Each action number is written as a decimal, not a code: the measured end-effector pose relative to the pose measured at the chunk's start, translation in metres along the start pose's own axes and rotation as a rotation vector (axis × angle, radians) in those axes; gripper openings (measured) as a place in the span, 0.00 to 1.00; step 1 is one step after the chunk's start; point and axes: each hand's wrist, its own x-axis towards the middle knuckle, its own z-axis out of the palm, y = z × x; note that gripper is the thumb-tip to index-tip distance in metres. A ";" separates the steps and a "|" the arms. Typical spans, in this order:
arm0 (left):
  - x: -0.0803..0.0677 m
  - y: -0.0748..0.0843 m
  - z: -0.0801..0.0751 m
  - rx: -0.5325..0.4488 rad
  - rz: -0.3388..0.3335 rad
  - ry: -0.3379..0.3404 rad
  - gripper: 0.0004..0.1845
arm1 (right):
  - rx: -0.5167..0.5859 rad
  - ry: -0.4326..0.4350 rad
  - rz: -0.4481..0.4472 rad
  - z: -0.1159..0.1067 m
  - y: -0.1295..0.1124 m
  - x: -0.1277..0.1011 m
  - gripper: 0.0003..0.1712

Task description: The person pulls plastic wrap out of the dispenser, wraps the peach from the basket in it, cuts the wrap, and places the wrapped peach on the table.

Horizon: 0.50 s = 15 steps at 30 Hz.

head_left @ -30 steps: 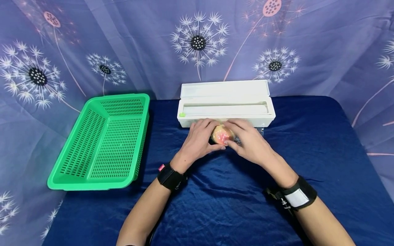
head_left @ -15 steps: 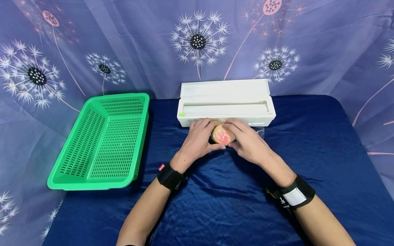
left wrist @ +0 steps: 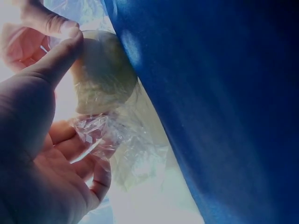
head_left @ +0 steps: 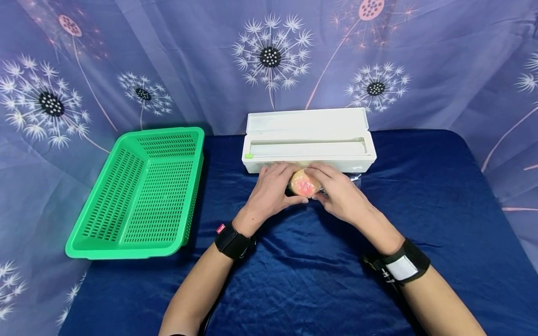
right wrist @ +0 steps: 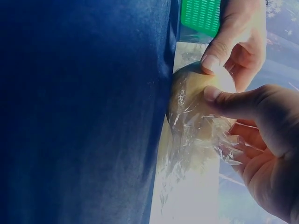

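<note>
In the head view a round yellow-and-pink fruit (head_left: pixel 304 184) is held between both hands, with shiny cling film (right wrist: pixel 187 121) over it. My left hand (head_left: pixel 273 191) grips its left side, thumb at the near edge and fingers curled over the far side. On the right side my right hand (head_left: pixel 340 193) holds it, its thumb tip close to the left thumb. Crumpled film (left wrist: pixel 100 133) bunches at the left hand's fingers in the left wrist view, and loose film sticks out past the right hand. Right behind the fruit stands a white cling film dispenser (head_left: pixel 308 165).
The dispenser's lid (head_left: pixel 307 122) stands raised, and a small green slider (head_left: pixel 249 156) sits on its left front edge. A green plastic basket (head_left: pixel 185 205) stands at the left. Dark blue cloth (head_left: pixel 286 284) covers the table, and a patterned curtain (head_left: pixel 201 60) hangs behind.
My right thumb has slid off the fruit's top to its lower right edge, uncovering more of the pink patch. The left hand has hardly moved.
</note>
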 end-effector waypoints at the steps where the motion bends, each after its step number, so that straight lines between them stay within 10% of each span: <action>1: 0.000 0.000 0.000 -0.003 -0.003 -0.001 0.47 | 0.001 0.004 -0.002 0.000 0.000 0.000 0.40; 15: 0.000 0.001 0.000 -0.032 -0.025 0.008 0.43 | 0.023 -0.018 0.047 -0.001 0.002 0.000 0.39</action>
